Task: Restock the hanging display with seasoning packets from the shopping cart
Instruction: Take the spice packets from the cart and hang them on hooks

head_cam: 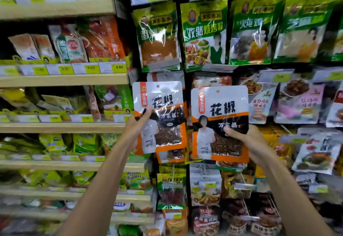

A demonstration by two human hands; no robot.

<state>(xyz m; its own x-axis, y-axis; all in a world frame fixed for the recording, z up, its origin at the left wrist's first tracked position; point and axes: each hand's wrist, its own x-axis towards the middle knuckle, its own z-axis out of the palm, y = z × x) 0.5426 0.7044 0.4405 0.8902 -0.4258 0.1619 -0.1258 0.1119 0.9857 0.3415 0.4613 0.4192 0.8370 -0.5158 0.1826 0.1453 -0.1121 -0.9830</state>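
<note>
The left grip (138,124) pinches the left packet (161,98) by its left edge; the right grip (248,143) pinches the right packet (220,105) at its lower right.

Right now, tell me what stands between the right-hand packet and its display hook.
No hook shows. The right hand holds its packet in front of hanging packets directly behind it; nothing visible lies between them.

Two upright white-orange packets (159,116) (220,124)
</note>
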